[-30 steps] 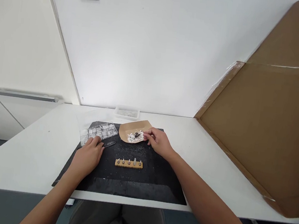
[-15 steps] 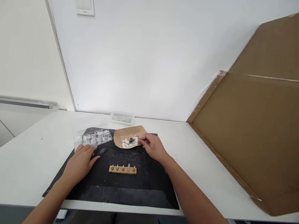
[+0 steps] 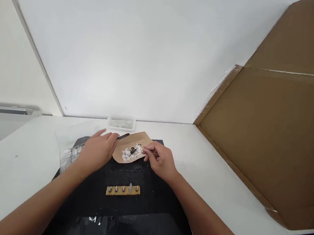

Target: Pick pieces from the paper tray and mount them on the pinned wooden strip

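My left hand (image 3: 98, 150) is closed on a slim black pen-like tool (image 3: 123, 136), whose end sticks out over the brown paper (image 3: 122, 143). Small white pieces (image 3: 127, 154) and a few dark bits (image 3: 132, 150) lie on that paper. At the paper's right edge my right hand (image 3: 161, 159) is pinched; whatever sits between its fingertips is too small to make out. Nearer to me, a yellowish strip (image 3: 119, 191) carries a row of several small metal pieces with pale tips, one topped by a taller translucent piece (image 3: 130, 188).
A black mat (image 3: 122, 212) lies under the work on a white table (image 3: 215, 201). Partly behind my left forearm is a clear compartment case (image 3: 69, 156). A translucent tray (image 3: 121, 123) stands by the wall. Cardboard (image 3: 273, 128) rises at the right.
My left hand has left the clear case and moved up and right towards the paper, now with the black tool in it. My right hand stays pinched by the paper. The view has shifted.
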The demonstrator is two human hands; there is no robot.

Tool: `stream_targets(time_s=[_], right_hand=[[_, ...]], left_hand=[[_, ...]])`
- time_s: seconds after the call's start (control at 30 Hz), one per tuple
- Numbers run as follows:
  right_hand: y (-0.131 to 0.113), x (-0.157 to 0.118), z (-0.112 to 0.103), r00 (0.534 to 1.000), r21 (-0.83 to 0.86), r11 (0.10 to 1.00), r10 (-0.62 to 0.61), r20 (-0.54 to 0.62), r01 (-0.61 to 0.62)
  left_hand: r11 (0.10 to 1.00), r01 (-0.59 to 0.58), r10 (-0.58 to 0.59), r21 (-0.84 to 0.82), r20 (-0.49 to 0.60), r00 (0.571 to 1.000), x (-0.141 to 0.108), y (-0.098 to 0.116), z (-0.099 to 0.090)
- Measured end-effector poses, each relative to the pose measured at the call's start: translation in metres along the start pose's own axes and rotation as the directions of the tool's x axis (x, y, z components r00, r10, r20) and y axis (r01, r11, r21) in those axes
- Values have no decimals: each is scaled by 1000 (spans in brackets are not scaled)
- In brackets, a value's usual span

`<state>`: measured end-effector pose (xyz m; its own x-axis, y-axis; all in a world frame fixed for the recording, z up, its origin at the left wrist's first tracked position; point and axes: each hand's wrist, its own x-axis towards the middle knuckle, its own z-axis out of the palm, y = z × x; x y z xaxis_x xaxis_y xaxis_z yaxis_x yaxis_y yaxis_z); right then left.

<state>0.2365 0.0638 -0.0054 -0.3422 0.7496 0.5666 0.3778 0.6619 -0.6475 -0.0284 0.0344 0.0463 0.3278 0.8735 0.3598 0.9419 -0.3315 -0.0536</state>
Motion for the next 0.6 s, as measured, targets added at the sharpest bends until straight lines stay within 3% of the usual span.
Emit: stream_targets(time_s=[0.1,0.2,0.3,0.6], right_hand=[[-8,-3,9,994,38,995,97,-53,-96],[-13,-2,21,991,-72,995,54,-122,-63],[-16,2,33,983,-205,979,-44,-178,7],[-14,11,46,971,-449,892,-67,-230,-45]], left_hand=[[1000,18,-18,-22,6,1000,12,12,25],[1000,-29,29,-2,17,999,6,20,40],[998,-64,64,4,26,998,-2,24,41],[985,-77,82,-155,29,996,-10,34,36]])
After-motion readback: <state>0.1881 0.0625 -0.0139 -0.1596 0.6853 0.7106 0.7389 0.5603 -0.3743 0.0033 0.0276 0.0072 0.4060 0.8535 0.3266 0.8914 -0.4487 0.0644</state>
